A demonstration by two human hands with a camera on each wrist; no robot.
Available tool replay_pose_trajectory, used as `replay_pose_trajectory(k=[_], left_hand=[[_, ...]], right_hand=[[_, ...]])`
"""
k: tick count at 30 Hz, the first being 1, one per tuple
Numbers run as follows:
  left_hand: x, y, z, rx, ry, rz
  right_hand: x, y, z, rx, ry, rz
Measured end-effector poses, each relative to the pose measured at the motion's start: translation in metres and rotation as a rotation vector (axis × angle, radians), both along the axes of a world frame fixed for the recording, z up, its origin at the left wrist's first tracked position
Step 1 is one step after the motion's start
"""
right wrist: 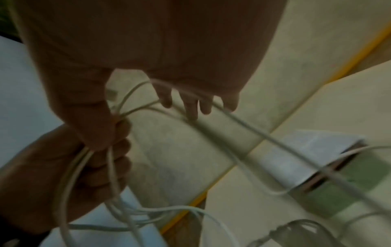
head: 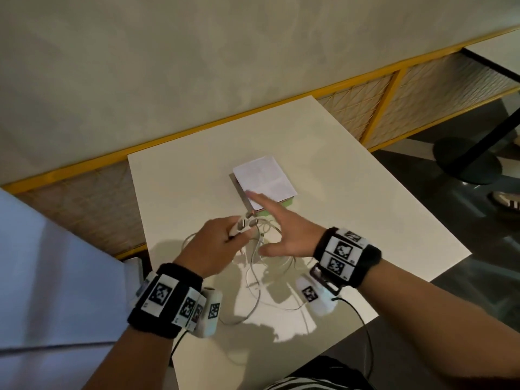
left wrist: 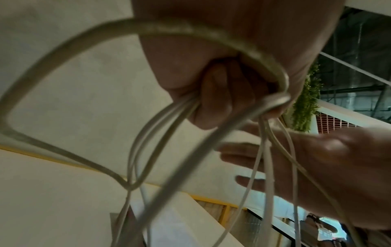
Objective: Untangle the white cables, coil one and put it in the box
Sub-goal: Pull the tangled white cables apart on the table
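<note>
Several tangled white cables [head: 254, 280] lie in loose loops on the white table [head: 351, 220] in front of me. My left hand [head: 216, 243] grips a bunch of them in its fist, with plug ends [head: 244, 224] sticking out past the fingers. The left wrist view shows that fist [left wrist: 215, 93] closed round the cables [left wrist: 69, 50], which hang in loops. My right hand [head: 281, 230] hovers beside it, fingers spread and straight, the index finger over the box's near corner. The box [head: 267, 178] has a white lid and green base and stands closed mid-table. In the right wrist view the fingers [right wrist: 190, 103] are straight, strands [right wrist: 253, 132] running beneath them.
A yellow-framed partition [head: 394, 88] runs behind the table. A pale blue-white surface [head: 42, 277] lies at my left. To the right is dark floor with another table's black round base [head: 467, 161] and someone's shoe [head: 506, 201]. The table's near edge is by my lap.
</note>
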State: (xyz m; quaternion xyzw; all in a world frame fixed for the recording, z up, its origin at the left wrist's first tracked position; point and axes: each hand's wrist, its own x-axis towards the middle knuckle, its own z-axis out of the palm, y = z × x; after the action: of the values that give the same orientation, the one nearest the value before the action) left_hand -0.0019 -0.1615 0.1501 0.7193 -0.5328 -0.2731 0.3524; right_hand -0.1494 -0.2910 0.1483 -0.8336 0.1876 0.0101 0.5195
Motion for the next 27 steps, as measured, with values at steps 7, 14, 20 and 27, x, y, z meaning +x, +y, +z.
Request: replay_pose_trajectory(k=[7, 14, 20, 27], left_hand=[[0.019, 0.021, 0.0, -0.006, 0.009, 0.022], [0.026, 0.042, -0.027, -0.044, 0.262, 0.325], [0.077, 0.081, -0.028, -0.425, 0.951, 0.911], [0.079, 0.099, -0.085, -0.337, 1.265, 1.127]], right_hand=[[-0.007, -0.004, -0.016, 0.045, 0.104, -0.107], [-0.058, -0.044, -0.034, -0.501, 0.312, -0.095], [-0.133, -0.103, -0.052, -0.678, 0.738, -0.299], [-0.156, -0.097, -0.126, -0.554, 1.044, -0.074]])
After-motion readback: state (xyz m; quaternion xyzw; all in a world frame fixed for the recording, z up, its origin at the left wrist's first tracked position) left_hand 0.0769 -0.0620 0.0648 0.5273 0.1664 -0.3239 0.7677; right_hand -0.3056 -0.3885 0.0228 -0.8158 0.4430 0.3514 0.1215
